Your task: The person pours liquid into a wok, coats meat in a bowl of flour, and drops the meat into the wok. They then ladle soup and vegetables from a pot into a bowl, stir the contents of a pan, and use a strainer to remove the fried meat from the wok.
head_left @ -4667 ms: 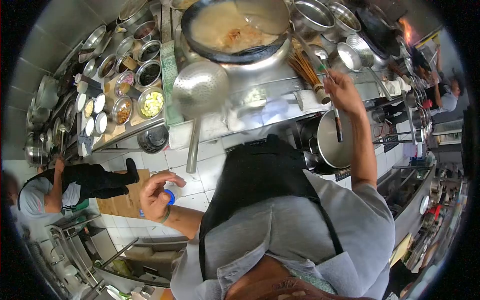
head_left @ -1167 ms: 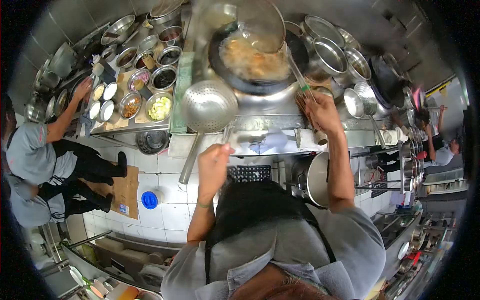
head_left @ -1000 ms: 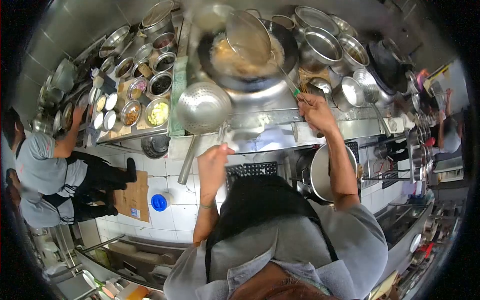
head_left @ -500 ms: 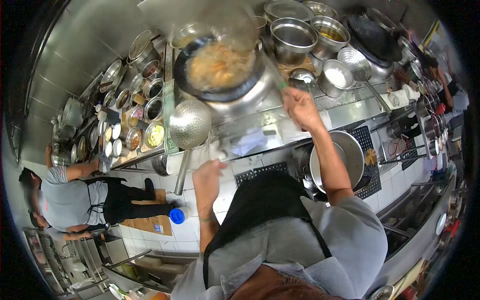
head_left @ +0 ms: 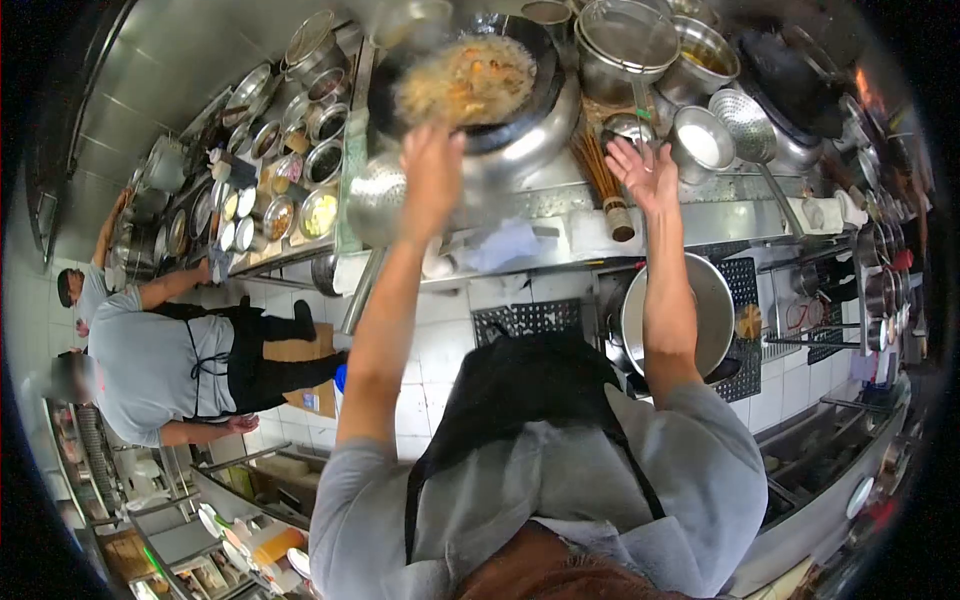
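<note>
Noted condiment bowls (head_left: pixel 300 190) at the table (head_left: pixel 700 215) left; saw a co-worker (head_left: pixel 160 350) in grey leaning beside them; spotted steel pots (head_left: pixel 625 40) behind, a pan (head_left: pixel 675 315) below.

Both arms stretch forward; the left hand (head_left: pixel 432 178) is raised and blurred, its grip unclear; the right hand (head_left: pixel 645 175) shows a bare palm, fingers spread.

Two hands (head_left: pixel 432 172) (head_left: pixel 646 176); one wok (head_left: pixel 542 95)

No lettering, brand, number or sign can be read anywhere in this view. The flattened cardboard (head_left: pixel 297 349) on the floor, below the front edge of the surface, is too small and blurred for any print on it to be made out.
</note>
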`<state>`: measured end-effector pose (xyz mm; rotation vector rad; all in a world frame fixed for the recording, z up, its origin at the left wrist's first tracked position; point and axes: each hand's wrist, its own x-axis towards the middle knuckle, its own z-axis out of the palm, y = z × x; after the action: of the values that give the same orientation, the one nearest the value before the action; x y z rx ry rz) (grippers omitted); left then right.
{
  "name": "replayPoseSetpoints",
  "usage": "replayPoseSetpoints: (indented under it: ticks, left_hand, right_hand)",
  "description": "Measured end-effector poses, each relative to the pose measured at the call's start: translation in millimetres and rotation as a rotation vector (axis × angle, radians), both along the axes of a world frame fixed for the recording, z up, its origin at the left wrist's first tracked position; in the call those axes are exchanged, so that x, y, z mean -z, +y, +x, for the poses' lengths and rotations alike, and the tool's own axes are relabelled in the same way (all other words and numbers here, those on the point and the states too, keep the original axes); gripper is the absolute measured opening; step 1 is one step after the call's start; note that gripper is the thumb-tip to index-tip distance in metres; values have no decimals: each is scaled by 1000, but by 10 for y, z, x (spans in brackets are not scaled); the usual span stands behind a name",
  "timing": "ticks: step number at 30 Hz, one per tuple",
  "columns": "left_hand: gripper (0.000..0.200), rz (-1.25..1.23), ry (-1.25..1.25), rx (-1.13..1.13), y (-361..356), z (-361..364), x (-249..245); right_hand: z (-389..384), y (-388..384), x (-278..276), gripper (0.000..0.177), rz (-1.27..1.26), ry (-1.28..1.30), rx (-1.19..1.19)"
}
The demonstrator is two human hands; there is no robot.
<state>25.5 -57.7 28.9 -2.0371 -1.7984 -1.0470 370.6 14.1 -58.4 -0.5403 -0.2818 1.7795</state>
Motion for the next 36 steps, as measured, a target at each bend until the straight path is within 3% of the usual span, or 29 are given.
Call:
replayPoseSetpoints:
  ticks: [2,4,6,8,10,12,15,20,21,24,26,28,31,32,35,36]
  left_hand:
    - [31,-202,45,-65,364,-199,111]
    - [34,-350,68,-56,576,-288,205]
    - [38,-409,96,-46,648,-316,280]
    - [42,-381,122,-35,705,-313,342]
    - [41,-387,137,-74,747,-288,395]
    - [42,-353,134,-72,754,-259,392]
    - [41,-361,129,-63,720,-149,311]
    - [39,-369,159,-105,722,-38,318]
    - [30,-351,150,-78,715,-67,327]
    - [19,0,0,259,724,-281,455]
    - [17,26,78,255,687,-398,499]
    - [18,67,229,109,647,-432,538]
    - [15,143,141,144,593,-320,420]
    - [14,178,132,161,624,-316,413]
    - [13,231,114,102,619,-256,424]
    - [13,234,126,99,626,-265,429]
  right_hand:
    - [-65,-439,164,58,-86,115,-53]
    - [-140,-913,570,51,-111,442,-349]
    - [-395,-1502,703,36,-167,153,-579]
    - [-619,-1820,966,31,-349,-178,-760]
    - [-749,-1878,1867,27,-535,-170,-614]
    - [-827,-1725,2498,25,-685,-361,-233]
    - [-724,-1176,3586,28,-714,-325,35]
    - [-556,-567,3517,25,-819,107,496]
    - [-534,-447,3608,25,-854,153,558]
    - [-556,-278,3793,26,-996,224,699]
    - [-553,-303,3847,28,-1066,250,758]
    - [-562,-358,3944,29,-1120,223,777]
    - [-555,-217,4329,24,-1238,34,664]
    - [-627,-116,4366,22,-1321,350,899]
    - [-695,-369,4117,20,-984,99,859]
    - [-691,-384,4139,20,-1019,8,776]
